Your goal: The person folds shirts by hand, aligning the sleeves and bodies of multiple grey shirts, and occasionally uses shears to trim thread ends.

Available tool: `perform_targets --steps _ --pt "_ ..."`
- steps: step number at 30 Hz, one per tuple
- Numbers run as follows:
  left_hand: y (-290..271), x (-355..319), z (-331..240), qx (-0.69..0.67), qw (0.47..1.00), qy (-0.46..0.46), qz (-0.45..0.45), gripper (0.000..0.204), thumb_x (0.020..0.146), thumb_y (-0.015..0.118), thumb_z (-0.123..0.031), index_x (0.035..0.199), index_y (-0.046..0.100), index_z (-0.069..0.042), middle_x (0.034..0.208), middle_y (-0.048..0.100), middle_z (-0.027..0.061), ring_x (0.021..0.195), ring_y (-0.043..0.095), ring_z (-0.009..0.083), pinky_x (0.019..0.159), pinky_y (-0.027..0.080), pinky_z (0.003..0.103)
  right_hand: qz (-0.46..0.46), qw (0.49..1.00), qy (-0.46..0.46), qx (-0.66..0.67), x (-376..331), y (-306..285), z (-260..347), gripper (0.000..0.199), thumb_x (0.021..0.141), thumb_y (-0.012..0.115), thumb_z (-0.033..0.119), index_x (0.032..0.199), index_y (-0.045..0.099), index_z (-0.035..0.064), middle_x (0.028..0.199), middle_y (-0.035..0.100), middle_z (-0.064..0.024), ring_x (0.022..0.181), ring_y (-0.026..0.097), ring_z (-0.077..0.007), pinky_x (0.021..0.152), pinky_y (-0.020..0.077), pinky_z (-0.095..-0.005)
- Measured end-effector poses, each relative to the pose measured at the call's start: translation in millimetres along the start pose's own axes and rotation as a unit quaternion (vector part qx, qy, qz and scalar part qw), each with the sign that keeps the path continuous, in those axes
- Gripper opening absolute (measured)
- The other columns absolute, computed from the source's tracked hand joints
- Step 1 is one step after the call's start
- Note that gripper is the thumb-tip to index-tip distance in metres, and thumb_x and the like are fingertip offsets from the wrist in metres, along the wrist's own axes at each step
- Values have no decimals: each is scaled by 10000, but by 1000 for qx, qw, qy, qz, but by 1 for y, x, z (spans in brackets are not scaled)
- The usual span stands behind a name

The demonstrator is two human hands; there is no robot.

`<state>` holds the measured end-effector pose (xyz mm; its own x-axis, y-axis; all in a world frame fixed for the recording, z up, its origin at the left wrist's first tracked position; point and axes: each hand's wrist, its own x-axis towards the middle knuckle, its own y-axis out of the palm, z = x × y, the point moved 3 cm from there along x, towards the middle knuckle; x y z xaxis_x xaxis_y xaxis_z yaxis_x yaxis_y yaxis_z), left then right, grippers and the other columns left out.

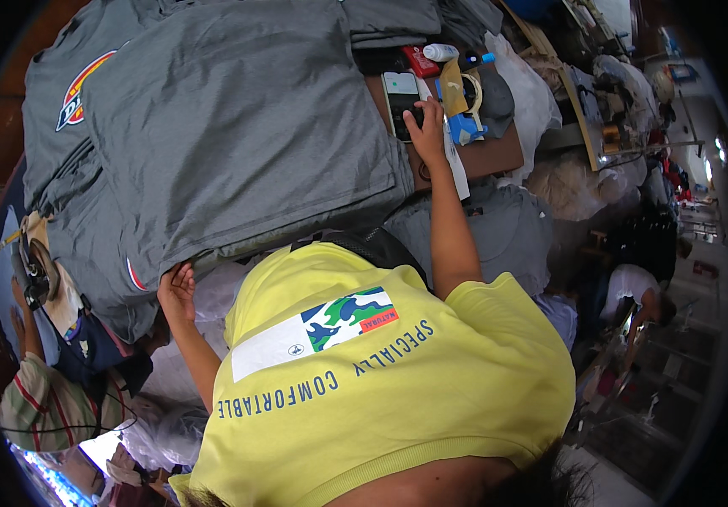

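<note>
Closest to me is the wearer's yellow T-shirt [432,363], printed on the front, just below the near edge of a large grey T-shirt [246,127] laid flat. At that edge, toward its left end, rests the left hand [180,291], fingers loosely curled; I can't tell whether they pinch the cloth. More grey garments [495,241] are heaped by the grey T-shirt's near right corner.

The right hand [427,131] reaches past its right side, thumb and fingers parted over the lower part of a smartphone [400,95]; whether they press the screen, I can't make out. The phone lies on a brown board [503,154] beside the grey T-shirt, with a pale ring-shaped roll [474,93], a red packet [420,62] and a white bottle [441,52] close by.

Left of the grey T-shirt's near corner sits a co-worker in a striped top [51,406]. Well off to its right, another person in white [630,291] bends forward.
</note>
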<state>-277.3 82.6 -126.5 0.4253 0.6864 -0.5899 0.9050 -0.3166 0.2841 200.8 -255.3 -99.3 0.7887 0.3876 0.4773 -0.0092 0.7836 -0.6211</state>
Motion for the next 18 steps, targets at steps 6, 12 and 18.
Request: perform_targets --steps 6,12,18 --pt "2 -2 0 5 1000 1 -5 305 831 490 -235 986 552 21 887 627 132 732 602 156 627 475 224 14 996 38 -83 5 6 -5 489 773 601 248 1177 409 50 1227 320 -262 1133 339 -420 941 305 -435" --pt "3 -3 1 -2 1000 10 -2 311 835 486 -234 995 545 26 885 624 131 735 599 159 634 474 229 23 998 32 -43 0 1 -10 491 773 599 262 1181 429 48 1238 309 -264 1143 322 -422 950 289 -452" --pt "5 -5 0 -3 1000 11 2 316 839 481 -228 1013 537 29 894 621 134 737 597 160 634 471 227 37 980 42 -190 5 8 -4 506 782 570 363 1181 458 72 1256 319 -216 1150 315 -406 954 280 -455"
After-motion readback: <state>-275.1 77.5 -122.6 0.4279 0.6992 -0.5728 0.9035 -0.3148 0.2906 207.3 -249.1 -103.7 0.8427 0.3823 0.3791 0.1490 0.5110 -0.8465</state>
